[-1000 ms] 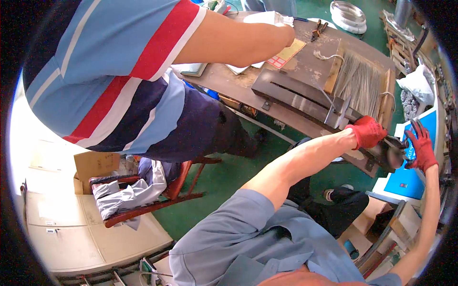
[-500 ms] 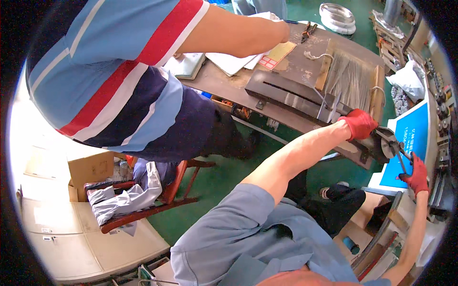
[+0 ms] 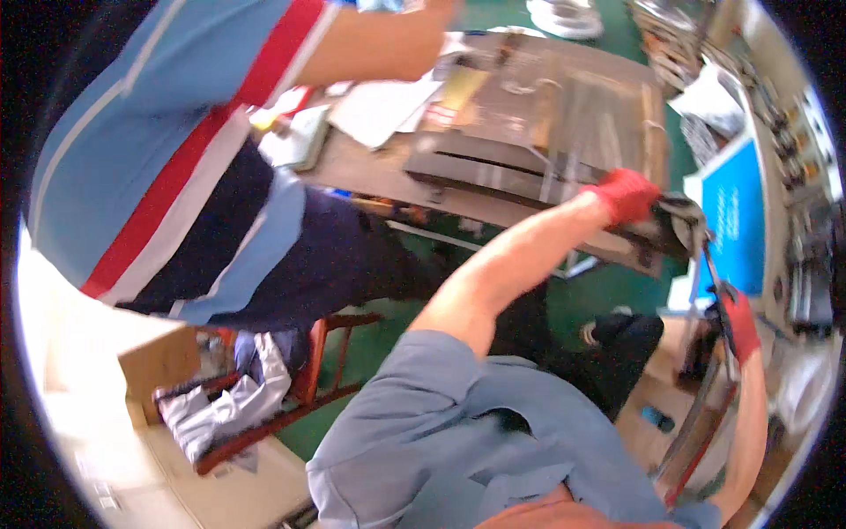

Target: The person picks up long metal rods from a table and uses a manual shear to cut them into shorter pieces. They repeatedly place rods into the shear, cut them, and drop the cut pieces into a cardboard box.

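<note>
My left hand [image 3: 627, 196], in a red glove, is closed at the right end of a long dark metal fixture [image 3: 476, 166] on the bench. What its fingers grip is hidden and blurred. Beyond its knuckles is a round dark metal part [image 3: 683, 225]. My right hand [image 3: 740, 324], also red-gloved, is wrapped round a long-handled, pliers-like metal tool [image 3: 716, 280], whose upper end reaches that round part. Thin straight wires [image 3: 604, 110] lie in a bundle between wooden strips [image 3: 546, 115] behind the fixture.
A co-worker in a striped shirt [image 3: 176, 203] stands at the left, one arm over the bench. Papers [image 3: 374, 110] and a yellow sheet [image 3: 463, 86] lie there. A blue panel [image 3: 738, 220] stands right. A red-framed chair [image 3: 330, 353] holds clothes; a wire coil [image 3: 566, 16] is far off.
The whole view has shifted, with the bench lower and further left, and is blurred. My right hand's tool now points more upright. The co-worker's arm has drawn back from the papers.
</note>
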A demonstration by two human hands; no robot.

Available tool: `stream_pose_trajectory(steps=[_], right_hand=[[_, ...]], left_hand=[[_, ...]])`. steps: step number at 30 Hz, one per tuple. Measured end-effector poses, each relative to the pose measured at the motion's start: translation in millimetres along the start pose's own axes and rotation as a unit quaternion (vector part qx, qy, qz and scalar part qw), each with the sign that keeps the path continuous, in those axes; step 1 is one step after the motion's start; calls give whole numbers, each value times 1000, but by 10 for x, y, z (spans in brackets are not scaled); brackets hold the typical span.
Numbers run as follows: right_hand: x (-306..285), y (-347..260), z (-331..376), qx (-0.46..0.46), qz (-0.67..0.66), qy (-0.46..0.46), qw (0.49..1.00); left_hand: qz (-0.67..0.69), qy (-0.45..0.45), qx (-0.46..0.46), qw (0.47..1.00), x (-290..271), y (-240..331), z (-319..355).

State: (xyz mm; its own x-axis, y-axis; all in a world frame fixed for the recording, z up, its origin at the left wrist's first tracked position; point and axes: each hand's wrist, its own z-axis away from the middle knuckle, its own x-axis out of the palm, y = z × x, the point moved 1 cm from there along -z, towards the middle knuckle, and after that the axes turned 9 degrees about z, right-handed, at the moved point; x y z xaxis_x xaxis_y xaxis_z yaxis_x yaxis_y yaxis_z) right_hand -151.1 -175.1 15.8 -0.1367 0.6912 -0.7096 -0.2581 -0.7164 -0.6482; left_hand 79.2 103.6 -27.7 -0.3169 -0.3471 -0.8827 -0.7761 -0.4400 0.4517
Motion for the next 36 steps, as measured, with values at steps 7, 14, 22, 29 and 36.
stream_pose_trajectory(steps=[7,14,22,29,36], right_hand=[[645,-540,210,181,-395,-4,901],[1562,-349,-112,168,-447,121,870],[1879,-1106,-515,141,-461,161,861],[1906,-1336,-716,134,-337,218,906],[1875,-1374,-675,110,-371,203,899]], left_hand=[[78,12,-3,997,-176,29,48],[66,27,39,997,-150,42,14],[113,-37,23,993,-314,66,15],[245,-127,-76,958,-451,-3,51],[163,-217,-49,961,-557,-219,215]])
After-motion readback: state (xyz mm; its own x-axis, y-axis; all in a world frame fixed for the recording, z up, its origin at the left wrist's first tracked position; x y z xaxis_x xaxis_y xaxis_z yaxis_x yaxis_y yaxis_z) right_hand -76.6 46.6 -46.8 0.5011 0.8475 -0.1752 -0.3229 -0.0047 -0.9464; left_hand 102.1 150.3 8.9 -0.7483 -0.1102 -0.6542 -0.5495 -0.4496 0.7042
